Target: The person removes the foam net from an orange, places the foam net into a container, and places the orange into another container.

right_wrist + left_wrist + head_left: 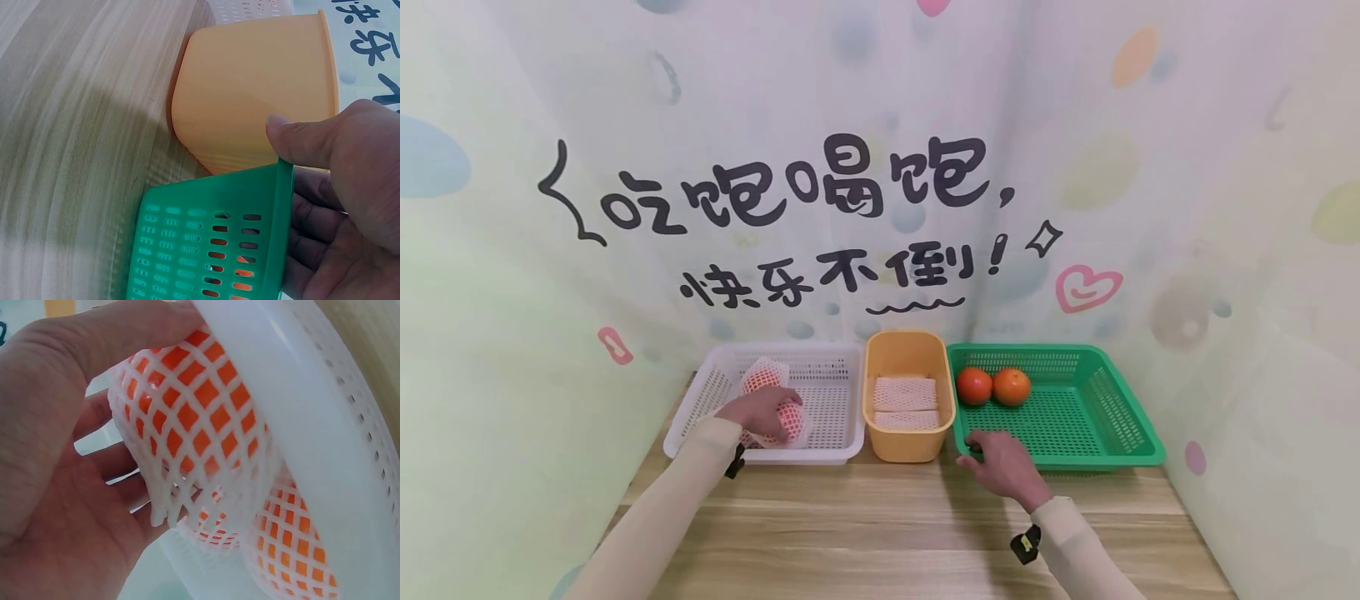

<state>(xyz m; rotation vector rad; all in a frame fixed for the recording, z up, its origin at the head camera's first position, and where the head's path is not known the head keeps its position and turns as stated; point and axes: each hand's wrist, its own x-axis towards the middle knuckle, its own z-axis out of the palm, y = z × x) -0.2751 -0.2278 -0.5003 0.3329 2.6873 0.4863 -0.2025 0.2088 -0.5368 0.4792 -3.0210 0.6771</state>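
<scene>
In the white basket [835, 455] at the left, my left hand [767, 412] grips a round orange-red fruit [203, 415] wrapped in white foam netting. Its thumb lies across the top of the fruit and the fingers curl around the far side. More netted fruits [290, 540] lie below and beside it. My right hand [1003, 467] is at the near left corner of the green basket [1120, 460], thumb over the outside of the rim, fingers inside the wall. Two bare orange-red fruits [1011, 387] sit side by side at the back left of that basket.
Between the two baskets stands a yellow-orange bin [907, 446] with flattened pink-white foam nets [906, 393] in it. All three containers stand on a wood-grain table [850, 533], close to a printed curtain [820, 100] behind and at both sides.
</scene>
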